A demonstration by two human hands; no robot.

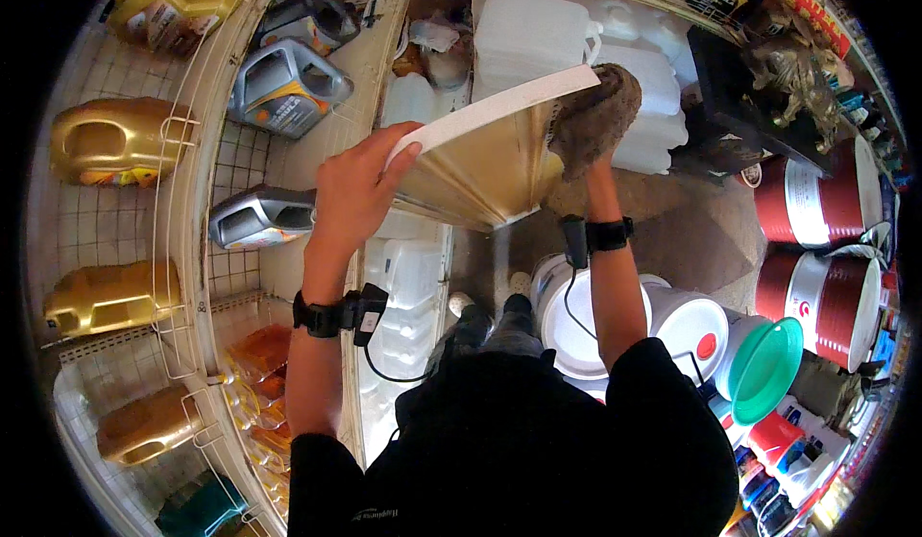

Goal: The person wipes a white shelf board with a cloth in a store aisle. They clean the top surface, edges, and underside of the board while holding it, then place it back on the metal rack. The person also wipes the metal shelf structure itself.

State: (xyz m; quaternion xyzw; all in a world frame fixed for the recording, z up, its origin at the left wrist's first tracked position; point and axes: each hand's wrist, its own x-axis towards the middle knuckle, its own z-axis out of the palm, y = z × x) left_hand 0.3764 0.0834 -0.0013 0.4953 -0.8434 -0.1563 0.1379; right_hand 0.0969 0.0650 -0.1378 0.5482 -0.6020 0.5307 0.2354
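Note:
A shelf panel point(485, 167) with a pale front edge and a stained, yellowish metal face is held up before me, tilted. My left hand point(357, 189) grips its left end, thumb over the pale edge. At the other end, a dirty grey-brown cloth point(597, 119) drapes over the panel's corner. My right hand point(602, 164) is closed on this cloth and mostly hidden behind it. Both wrists wear black straps with small cabled boxes.
Gold oil jugs point(120, 141) and grey oil jugs point(288, 85) stand on wire-backed shelves at left. White plastic jugs point(533, 37) fill the far shelf. White buckets point(687, 330), a green basin point(765, 369) and red drums point(816, 292) crowd the right side.

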